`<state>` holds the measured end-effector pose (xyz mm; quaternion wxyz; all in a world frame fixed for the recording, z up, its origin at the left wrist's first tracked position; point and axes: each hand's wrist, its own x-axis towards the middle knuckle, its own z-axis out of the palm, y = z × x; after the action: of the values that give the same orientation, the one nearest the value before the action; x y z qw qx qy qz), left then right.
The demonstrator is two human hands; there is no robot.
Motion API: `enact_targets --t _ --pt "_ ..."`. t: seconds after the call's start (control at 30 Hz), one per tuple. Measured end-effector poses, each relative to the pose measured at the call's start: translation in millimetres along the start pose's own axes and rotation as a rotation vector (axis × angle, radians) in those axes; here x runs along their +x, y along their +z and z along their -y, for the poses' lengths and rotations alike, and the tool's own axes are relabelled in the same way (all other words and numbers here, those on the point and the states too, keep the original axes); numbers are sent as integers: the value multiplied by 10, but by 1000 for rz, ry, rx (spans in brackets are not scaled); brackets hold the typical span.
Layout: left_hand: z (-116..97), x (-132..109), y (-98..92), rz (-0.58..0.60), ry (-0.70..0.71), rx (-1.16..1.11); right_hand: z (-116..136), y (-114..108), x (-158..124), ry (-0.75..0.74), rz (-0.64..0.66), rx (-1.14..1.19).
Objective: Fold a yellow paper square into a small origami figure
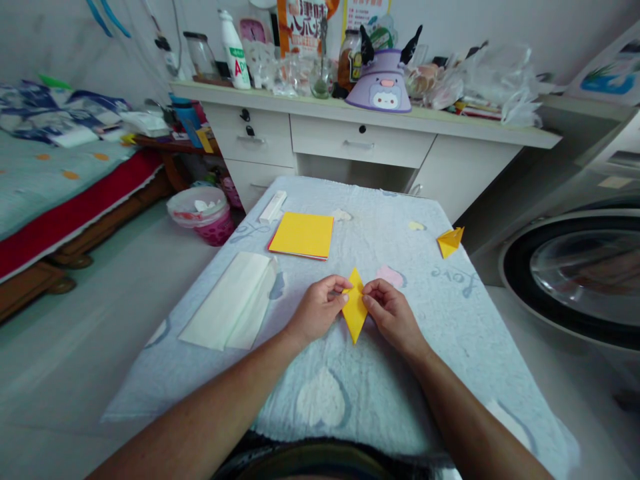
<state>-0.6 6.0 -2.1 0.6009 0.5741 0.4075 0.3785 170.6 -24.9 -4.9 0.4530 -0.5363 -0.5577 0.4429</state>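
Note:
A yellow sheet of origami paper (355, 310), folded into a narrow diamond, is held between my two hands just above the cloth-covered table. My left hand (321, 307) pinches its left corner between thumb and fingers. On the opposite corner, the thumb and forefinger of my right hand (393, 312) are closed in the same way. The diamond's long points face away from me and toward me. Beyond my left hand lies a stack of square paper (302, 235) with a yellow sheet on top. Another folded yellow paper piece (450, 242) rests at the table's right edge.
A pale folded paper bag or sheet (233, 300) lies to the left, and a small white box (273, 207) sits behind it. The table (320, 400) wears a light blue patterned cloth. A pink bin (213, 223) stands left; a washing machine (580, 267) stands right.

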Motion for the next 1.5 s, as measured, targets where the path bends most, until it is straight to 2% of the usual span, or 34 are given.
enact_targets --t 0.13,0.3,0.47,0.63,0.87,1.1,1.23,1.5 --pt "58 -2 -15 -5 35 180 -2 -59 -1 -61 17 -230" --pt "135 29 -44 -38 100 372 -9 -139 9 -165 106 -401" --pt "82 -3 -56 -37 198 670 10 -147 0 -253 161 -594" --pt "42 -44 -86 -46 292 930 -6 -156 1 -280 187 -683" --pt "75 -17 -168 55 334 949 -20 -179 10 -281 216 -662" --pt "4 -29 -223 108 321 924 -14 -164 25 -253 184 -635" --pt "-12 -6 -210 82 291 897 -38 -131 61 -240 139 -651" --pt "32 27 -140 -42 254 1002 -63 -17 109 -184 19 -731"
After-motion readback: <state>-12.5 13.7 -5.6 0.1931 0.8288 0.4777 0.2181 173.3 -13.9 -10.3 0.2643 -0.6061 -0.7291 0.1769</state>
